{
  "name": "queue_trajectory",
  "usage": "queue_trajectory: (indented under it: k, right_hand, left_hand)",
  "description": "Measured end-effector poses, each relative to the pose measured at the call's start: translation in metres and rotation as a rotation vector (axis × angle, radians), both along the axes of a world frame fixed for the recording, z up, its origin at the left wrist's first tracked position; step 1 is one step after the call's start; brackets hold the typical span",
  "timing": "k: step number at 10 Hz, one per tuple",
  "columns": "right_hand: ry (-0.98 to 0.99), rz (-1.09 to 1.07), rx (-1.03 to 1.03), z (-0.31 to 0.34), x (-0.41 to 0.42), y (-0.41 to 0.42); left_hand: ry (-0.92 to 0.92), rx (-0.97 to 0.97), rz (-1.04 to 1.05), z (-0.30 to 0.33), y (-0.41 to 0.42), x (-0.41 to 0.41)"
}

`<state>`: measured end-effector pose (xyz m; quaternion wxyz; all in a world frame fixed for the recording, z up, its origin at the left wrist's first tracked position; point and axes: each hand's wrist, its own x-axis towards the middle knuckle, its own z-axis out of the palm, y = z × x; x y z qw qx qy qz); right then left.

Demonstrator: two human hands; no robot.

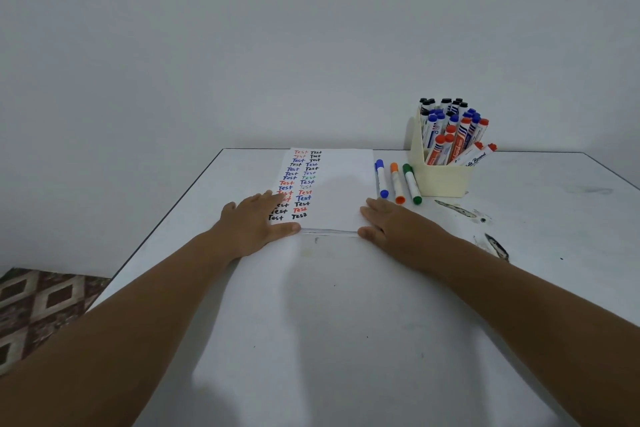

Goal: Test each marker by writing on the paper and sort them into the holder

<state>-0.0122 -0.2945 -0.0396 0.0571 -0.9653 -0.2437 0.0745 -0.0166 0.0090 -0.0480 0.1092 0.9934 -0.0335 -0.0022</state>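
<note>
A flat white paper stack [332, 191], lettered "Test" in two columns, lies on a smooth white table [346, 322]; a cream plastic holder [440, 177] bristles with capped markers; left hand [254, 222] and right hand [388, 222] rest flat, fingers straight, on the paper's near corners, gripping nothing.

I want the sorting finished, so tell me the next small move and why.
Probably the right hand should reach for the blue-capped marker, the nearest of three lying capped between the paper and the holder. Both hands rest flat on the paper's near corners, holding nothing.
</note>
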Motion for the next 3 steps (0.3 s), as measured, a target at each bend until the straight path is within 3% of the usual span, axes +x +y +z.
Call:
queue_trajectory:
  k: [3]
  right_hand:
    - [0.009,0.014,0.123,-0.010,-0.066,-0.031]
  left_hand:
    - [-0.036,-0.071,0.021,0.004,-0.017,-0.043]
